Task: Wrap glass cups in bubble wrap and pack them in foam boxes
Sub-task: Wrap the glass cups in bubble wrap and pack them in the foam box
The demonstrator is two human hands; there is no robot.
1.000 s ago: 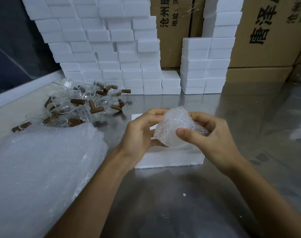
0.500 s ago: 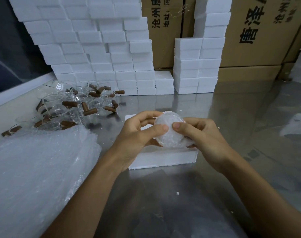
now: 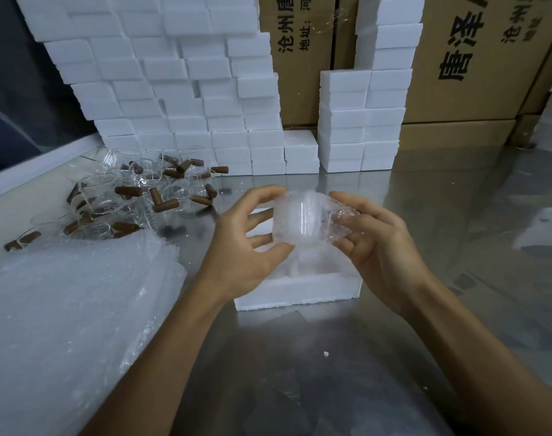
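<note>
2 bare forearms lead up from the bottom edge to the left hand (image 3: 240, 247) and the right hand (image 3: 383, 247). No sleeve, glove, watch or ring shows on either; fingernails are short and unpainted, wrists slim.

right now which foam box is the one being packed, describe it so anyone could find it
On the steel table, ahead of the stacked foam wall, one foam box lies alone beneath both hands. Unlike the stacked ones, it is open and stands apart.
</note>
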